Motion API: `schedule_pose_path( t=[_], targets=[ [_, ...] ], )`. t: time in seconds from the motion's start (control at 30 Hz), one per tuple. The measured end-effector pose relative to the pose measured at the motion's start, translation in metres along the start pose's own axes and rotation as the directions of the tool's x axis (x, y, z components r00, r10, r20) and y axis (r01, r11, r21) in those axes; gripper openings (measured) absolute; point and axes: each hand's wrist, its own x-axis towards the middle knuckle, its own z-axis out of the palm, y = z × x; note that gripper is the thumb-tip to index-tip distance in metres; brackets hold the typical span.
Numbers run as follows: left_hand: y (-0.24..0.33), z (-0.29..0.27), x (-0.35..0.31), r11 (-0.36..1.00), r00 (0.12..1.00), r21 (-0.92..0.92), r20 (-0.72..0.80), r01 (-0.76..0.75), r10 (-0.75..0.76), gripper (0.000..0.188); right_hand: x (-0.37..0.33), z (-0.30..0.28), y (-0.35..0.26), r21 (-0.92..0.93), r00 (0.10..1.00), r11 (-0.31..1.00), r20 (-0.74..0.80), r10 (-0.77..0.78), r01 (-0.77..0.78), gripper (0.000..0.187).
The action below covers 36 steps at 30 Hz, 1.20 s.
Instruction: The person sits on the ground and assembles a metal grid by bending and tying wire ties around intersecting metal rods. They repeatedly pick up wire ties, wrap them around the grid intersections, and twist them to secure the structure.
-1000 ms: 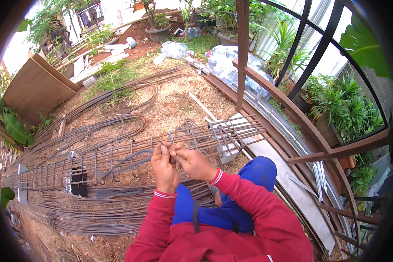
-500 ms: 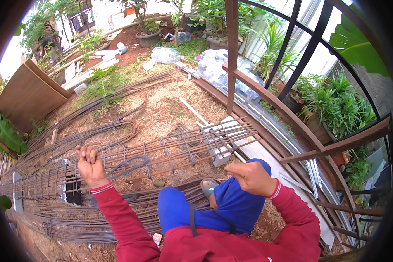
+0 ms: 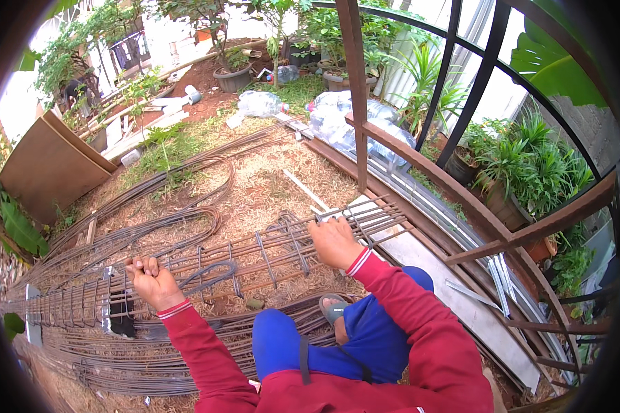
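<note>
A long rebar cage (image 3: pixel 251 253), brown bars tied with dark stirrups, lies across the ground in front of me from left to right. My right hand (image 3: pixel 334 242) is closed over the bars near the cage's right end, with fingers curled around the top. It hides most of the pale block under that end. My left hand (image 3: pixel 153 283) is closed at the near side of the cage, palm turned up and fingers curled; whatever it holds cannot be made out. Between the hands, a loop of thin dark wire (image 3: pixel 210 274) rests on the bars.
Bundles of bent rebar (image 3: pixel 207 215) lie beyond the cage, with more long bars (image 3: pixel 158 372) nearer me. A brown metal frame (image 3: pixel 455 189) rises on the right beside a pale board (image 3: pixel 475 316). Clear plastic bottles (image 3: pixel 351 113), potted plants and plywood sheets (image 3: pixel 55 165) stand farther off.
My right hand has moved from above my knee, forward and left, onto the cage's right end. My left hand has shifted slightly right and down, still closed.
</note>
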Motion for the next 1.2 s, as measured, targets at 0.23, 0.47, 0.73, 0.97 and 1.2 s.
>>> schedule_pose_path(
  t=[0.23, 0.47, 0.73, 0.97, 1.2],
  targets=[
    [-0.036, 0.026, -0.029, 0.994, 0.998, 0.107, -0.054, -0.015, 0.021, 0.019, -0.016, -0.059, -0.014, -0.259, 0.966, 0.964, -0.260, -0.012, -0.058, 0.072],
    [-0.102, 0.055, -0.086, 0.972, 0.971, 0.073, 0.075, 0.222, -0.227, 0.017, -0.005, -0.012, -0.094, 0.342, 0.849, 0.815, -0.431, -0.306, 0.468, 0.045],
    [0.008, 0.010, 0.034, 0.987, 0.984, -0.073, 0.118, 0.140, -0.131, 0.017, -0.009, -0.041, 0.041, 0.348, 0.931, 0.893, -0.324, -0.169, 0.284, 0.017],
    [-0.034, -0.003, -0.013, 0.991, 0.990, -0.004, 0.032, 0.134, -0.134, 0.022, -0.010, -0.029, 0.010, 0.078, 0.979, 0.985, 0.124, -0.163, 0.154, 0.065],
    [-0.064, 0.040, -0.049, 0.987, 0.990, 0.081, 0.021, 0.135, -0.137, 0.019, -0.003, -0.024, -0.033, -0.370, 0.855, 0.918, -0.513, -0.074, -0.142, 0.084]
  ],
)
